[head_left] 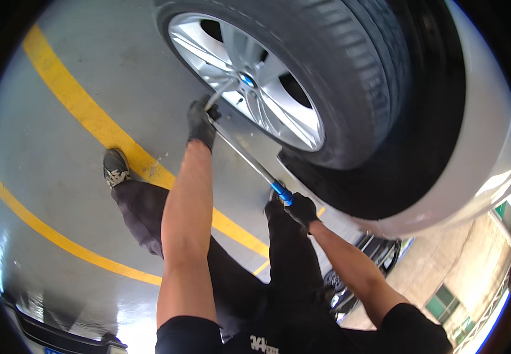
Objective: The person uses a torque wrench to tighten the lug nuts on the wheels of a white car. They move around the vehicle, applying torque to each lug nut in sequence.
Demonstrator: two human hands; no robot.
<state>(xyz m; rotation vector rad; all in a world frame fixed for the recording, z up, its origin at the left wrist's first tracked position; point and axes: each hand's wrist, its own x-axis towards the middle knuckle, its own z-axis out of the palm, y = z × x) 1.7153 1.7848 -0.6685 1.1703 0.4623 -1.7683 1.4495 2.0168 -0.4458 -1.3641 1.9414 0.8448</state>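
A torque wrench (pixel 246 155) with a silver shaft and blue grip slants across the middle of the head view. My gloved left hand (pixel 201 123) is closed around its head end. From there a silver extension (pixel 224 87) reaches to the wheel's hub area, beside the round centre cap; its tip on the lug bolt is too small to make out. My right hand (pixel 302 210), also in a black glove, grips the blue handle's end. The silver alloy wheel (pixel 288 112) carries a black tyre (pixel 350 88) and sits in the wheel arch.
A light-coloured car body (pixel 491 118) curves around the dark wheel arch (pixel 408 183) on the right. Yellow lines (pixel 81 103) cross the grey floor (pixel 61 171). My shoe (pixel 115 167) stands by one line. Another dark car (pixel 379 251) is behind my right arm.
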